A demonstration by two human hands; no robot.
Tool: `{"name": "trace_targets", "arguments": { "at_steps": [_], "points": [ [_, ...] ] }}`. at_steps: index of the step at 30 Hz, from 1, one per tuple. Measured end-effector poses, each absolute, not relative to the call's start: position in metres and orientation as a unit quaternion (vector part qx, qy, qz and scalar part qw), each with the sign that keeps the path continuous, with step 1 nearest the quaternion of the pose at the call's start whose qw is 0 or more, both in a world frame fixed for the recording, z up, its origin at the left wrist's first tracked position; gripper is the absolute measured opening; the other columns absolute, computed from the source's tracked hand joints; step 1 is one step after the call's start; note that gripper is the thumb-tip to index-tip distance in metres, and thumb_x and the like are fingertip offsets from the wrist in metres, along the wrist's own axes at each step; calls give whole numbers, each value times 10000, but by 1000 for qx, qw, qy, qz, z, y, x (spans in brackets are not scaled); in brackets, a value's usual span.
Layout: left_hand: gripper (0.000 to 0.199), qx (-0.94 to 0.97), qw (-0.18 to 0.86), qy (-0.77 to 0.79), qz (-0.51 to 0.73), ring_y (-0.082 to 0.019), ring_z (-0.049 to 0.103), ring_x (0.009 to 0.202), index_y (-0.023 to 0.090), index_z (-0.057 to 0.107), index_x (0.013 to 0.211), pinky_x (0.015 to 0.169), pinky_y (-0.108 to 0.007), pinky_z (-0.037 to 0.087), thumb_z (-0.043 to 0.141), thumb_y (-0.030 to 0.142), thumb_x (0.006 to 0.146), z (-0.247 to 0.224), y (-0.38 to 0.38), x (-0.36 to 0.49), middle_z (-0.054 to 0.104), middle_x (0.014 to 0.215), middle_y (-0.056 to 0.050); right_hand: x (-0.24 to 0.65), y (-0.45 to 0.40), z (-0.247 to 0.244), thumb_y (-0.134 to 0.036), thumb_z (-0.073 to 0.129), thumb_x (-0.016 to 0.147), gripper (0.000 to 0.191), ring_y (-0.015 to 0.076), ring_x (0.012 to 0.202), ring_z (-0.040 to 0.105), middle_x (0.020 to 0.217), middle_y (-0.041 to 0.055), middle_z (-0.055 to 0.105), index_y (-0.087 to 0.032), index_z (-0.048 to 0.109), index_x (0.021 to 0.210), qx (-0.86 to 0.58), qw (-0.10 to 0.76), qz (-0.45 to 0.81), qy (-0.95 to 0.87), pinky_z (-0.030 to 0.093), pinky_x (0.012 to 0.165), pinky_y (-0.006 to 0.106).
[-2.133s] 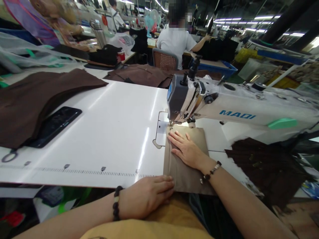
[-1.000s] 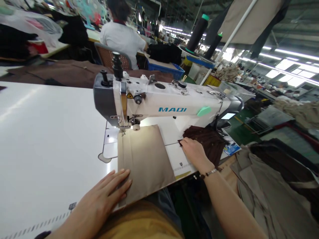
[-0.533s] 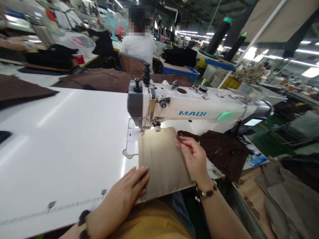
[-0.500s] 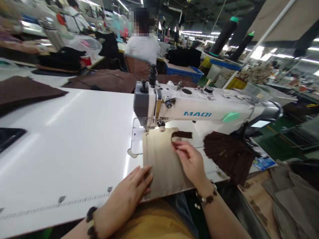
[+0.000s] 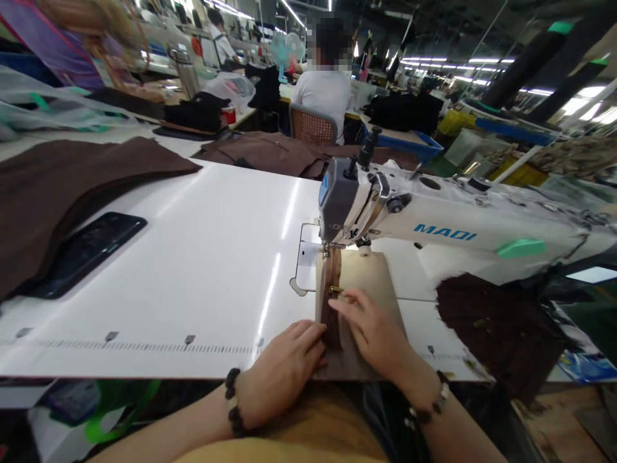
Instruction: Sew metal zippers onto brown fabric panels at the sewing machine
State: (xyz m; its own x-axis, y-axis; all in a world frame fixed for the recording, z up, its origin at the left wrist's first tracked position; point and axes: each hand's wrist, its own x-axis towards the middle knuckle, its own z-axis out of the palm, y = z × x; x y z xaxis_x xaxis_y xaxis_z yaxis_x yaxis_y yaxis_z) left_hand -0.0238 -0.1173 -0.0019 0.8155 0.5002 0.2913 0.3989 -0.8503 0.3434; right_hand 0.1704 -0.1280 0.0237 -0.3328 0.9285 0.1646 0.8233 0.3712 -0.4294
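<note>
A brown zipper with a gold-coloured pull lies lengthwise along the left side of a beige fabric panel. Its far end is under the needle area of a white sewing machine. My right hand rests over the panel, thumb and forefinger closed at the zipper pull. My left hand lies at the near left edge of the panel, fingertips against the zipper's near end; its fingers are extended, and the thumb is partly hidden.
Dark brown fabric and a black phone are on the left of the white table. Gathered brown cloth hangs over the right edge. A seated person is beyond the machine, near a blue crate.
The brown strip, earlier held curled by my right hand, now lies straight along the panel's left side. My left hand has moved onto its near end. The view has turned left.
</note>
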Motion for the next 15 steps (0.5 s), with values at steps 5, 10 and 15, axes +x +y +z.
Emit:
{"name": "trace_targets", "arguments": {
  "at_steps": [5, 10, 15],
  "points": [
    [78, 946, 140, 235, 175, -215, 493, 920, 92, 571, 847, 822, -340, 491, 559, 167, 830, -2, -118, -23, 529, 1040, -89, 167, -99, 22, -121, 476, 807, 176, 236, 1067, 493, 1163, 122, 504, -135, 594, 936, -602, 147, 93, -779, 423, 930, 408],
    [106, 951, 125, 216, 184, -209, 477, 925, 93, 564, 892, 824, -338, 479, 515, 182, 860, -2, -117, -24, 527, 1041, -84, 170, -85, 15, -179, 399, 863, 179, 197, 1097, 499, 1179, 114, 532, -139, 573, 872, -592, 203, 134, -768, 414, 955, 363],
    [103, 947, 96, 209, 224, -208, 473, 964, 94, 568, 882, 862, -341, 459, 502, 172, 867, -6, -117, -24, 535, 1018, -84, 169, -72, -1, -173, 387, 860, 358, 196, 1240, 357, 1310, 129, 423, -80, 479, 1193, -576, 217, 117, -779, 304, 1057, 368]
  ]
}}
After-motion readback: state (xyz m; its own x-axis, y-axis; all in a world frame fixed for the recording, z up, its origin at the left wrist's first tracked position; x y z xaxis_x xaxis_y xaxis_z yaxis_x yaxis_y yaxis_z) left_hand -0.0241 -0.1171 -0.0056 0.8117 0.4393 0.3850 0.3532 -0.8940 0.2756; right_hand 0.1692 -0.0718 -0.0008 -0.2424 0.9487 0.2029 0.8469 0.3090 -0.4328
